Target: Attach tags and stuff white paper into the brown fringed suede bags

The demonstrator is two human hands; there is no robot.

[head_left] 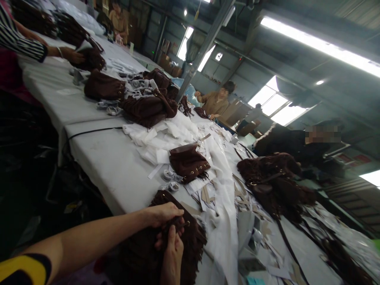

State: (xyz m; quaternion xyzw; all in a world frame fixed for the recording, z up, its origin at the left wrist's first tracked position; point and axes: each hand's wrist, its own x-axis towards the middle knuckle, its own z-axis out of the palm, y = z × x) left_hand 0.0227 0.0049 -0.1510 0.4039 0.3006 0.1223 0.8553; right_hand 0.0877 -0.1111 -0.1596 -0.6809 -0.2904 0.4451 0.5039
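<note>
A dark brown fringed suede bag [190,237] lies at the near edge of the long white table [115,162]. My left hand [163,215] grips its top edge with fingers curled over the material. My right hand [171,253] comes up from below and pinches the same bag just under the left hand, thumb raised. Another brown bag with gold eyelets [187,161] rests farther along on white paper sheets [166,136]. Small white tape rolls [170,180] sit between the two bags.
Heaps of brown bags [148,105] and a fringed pile [273,182] cover the table amid paper scraps and card pieces [237,198]. A person's striped sleeve and hand [44,49] work at the far left. Other people stand across the table on the right.
</note>
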